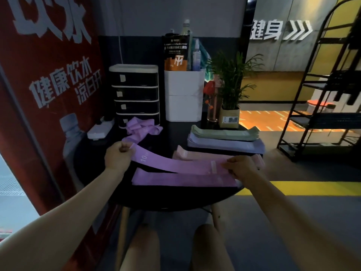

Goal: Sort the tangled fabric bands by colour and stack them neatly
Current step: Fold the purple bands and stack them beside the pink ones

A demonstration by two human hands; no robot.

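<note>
Purple fabric band (175, 164) stretches across the near part of the dark round surface (175, 200), held taut between both hands. At its left end, the left hand (117, 158) has a closed grip, fingers curled round the band. At its right end, the right hand (241, 167) pinches the band, thumb over fingers. The band hangs just above a flat purple stack (181, 179) lying at the near edge, its left end raised higher than its right.

Just beyond, a pink stack (195, 154) lies flat, partly hidden behind the held band and the right hand. Farther right sit a lavender-blue stack (224, 144) and, behind and touching it, a pale green stack (224, 133). On the far left, a tangled heap of purple bands (142, 128) lies against a small drawer unit (136, 92). Beside that stands a white bin (184, 95) holding bottles and a pouch, then a potted plant (231, 90) at the far right.
</note>
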